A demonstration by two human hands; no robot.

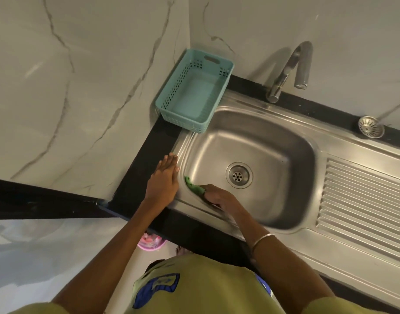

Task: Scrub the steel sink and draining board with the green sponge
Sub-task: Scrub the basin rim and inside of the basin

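Observation:
The steel sink (pixel 269 141) has a round drain (pixel 239 175) in its floor. To its right lies the ribbed draining board (pixel 362 200). My right hand (pixel 217 197) grips the green sponge (pixel 193 186) and holds it against the sink's near-left inner wall. My left hand (pixel 163 177) rests flat, fingers straight, on the sink's left rim and the black counter beside it.
An empty teal plastic basket (pixel 193 91) stands at the sink's back-left corner. The steel tap (pixel 289 69) rises behind the basin. A loose drain strainer (pixel 371 127) lies on the back ledge. A pink tub (pixel 150 242) sits on the floor below the counter.

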